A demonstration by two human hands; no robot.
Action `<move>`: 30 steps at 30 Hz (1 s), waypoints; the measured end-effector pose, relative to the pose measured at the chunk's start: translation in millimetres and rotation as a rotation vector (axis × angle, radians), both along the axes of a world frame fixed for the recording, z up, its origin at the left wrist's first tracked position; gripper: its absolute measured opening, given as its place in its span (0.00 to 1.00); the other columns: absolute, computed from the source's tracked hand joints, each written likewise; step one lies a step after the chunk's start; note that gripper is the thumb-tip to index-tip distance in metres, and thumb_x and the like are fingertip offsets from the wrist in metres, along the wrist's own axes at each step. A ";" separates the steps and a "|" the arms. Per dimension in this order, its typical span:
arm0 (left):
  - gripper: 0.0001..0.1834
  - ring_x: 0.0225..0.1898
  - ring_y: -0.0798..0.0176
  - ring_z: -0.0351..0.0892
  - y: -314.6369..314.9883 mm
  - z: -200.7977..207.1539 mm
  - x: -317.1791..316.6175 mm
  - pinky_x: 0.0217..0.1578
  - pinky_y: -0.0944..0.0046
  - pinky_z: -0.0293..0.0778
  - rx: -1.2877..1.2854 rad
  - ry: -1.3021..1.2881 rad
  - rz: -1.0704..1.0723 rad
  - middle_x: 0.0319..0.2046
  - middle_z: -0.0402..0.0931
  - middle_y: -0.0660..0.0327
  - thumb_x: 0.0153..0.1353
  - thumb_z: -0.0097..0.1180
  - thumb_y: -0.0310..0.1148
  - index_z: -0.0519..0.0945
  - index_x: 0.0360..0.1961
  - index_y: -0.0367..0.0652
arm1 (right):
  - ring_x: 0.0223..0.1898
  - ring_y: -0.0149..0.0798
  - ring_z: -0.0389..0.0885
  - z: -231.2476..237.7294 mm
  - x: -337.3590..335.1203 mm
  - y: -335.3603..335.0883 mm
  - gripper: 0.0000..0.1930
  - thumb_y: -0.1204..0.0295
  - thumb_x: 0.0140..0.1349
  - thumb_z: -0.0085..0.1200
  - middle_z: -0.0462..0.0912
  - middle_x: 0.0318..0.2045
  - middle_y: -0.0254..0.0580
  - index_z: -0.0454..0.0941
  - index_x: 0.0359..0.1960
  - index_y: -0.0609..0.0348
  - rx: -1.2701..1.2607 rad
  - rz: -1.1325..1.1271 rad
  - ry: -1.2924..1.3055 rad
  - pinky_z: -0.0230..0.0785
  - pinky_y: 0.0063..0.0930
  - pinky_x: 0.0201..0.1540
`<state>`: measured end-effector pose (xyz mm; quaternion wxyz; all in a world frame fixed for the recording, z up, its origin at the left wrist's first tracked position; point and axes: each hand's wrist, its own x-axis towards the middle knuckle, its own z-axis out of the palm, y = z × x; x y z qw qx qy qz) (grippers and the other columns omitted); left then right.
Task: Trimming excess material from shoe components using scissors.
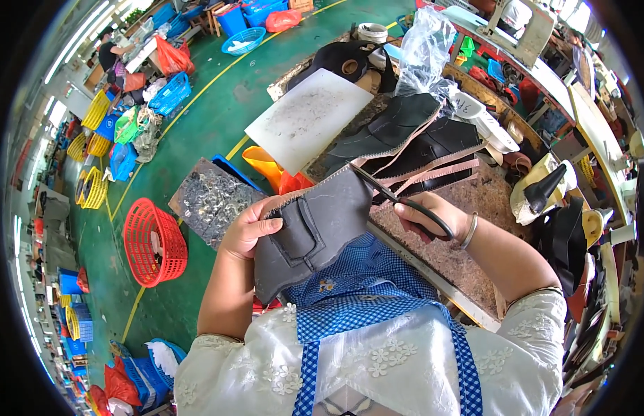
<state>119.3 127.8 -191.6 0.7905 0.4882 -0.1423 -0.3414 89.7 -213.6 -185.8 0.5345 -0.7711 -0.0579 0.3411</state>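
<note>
A dark grey leather shoe upper [315, 225], with a stitched panel and a jagged pale edge along its top, is held above the blue checked apron [363, 291]. It is pinched at its left edge by the left hand [251, 227]. Black scissors [398, 197] are gripped by the right hand [426, 215], fingers closed through the handles, blades at the upper's top edge.

Leather piece [315, 229]: dark grey, stitched panel, held up over the lap (edge serrated).
Scissors [398, 197]: black-handled, blades at its upper edge.
</note>
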 end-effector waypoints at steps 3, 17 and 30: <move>0.37 0.55 0.62 0.70 2.0 -3.3 -1.7 0.58 0.63 0.61 0.019 0.010 0.042 0.55 0.70 0.53 0.51 0.61 0.35 0.62 0.60 0.27 | 0.09 0.25 0.68 -2.9 -12.8 12.1 0.25 0.51 0.63 0.50 0.69 0.10 0.32 0.71 0.17 0.60 0.091 -0.177 -0.008 0.61 0.19 0.13; 0.35 0.56 0.57 0.68 -46.6 -21.7 -28.6 0.60 0.60 0.60 0.009 0.235 0.155 0.56 0.68 0.54 0.53 0.54 0.41 0.65 0.60 0.34 | 0.33 0.25 0.75 74.1 -11.3 82.0 0.18 0.82 0.45 0.66 0.77 0.30 0.33 0.70 0.36 0.58 0.979 -0.213 -0.337 0.71 0.21 0.36; 0.28 0.39 0.63 0.78 -19.0 44.9 -30.2 0.43 0.66 0.74 0.085 0.027 0.189 0.41 0.78 0.57 0.52 0.63 0.41 0.73 0.50 0.35 | 0.21 0.23 0.63 5.2 98.1 -19.2 0.21 0.69 0.41 0.73 0.69 0.19 0.27 0.67 0.25 0.57 0.182 -1.214 -0.916 0.63 0.22 0.24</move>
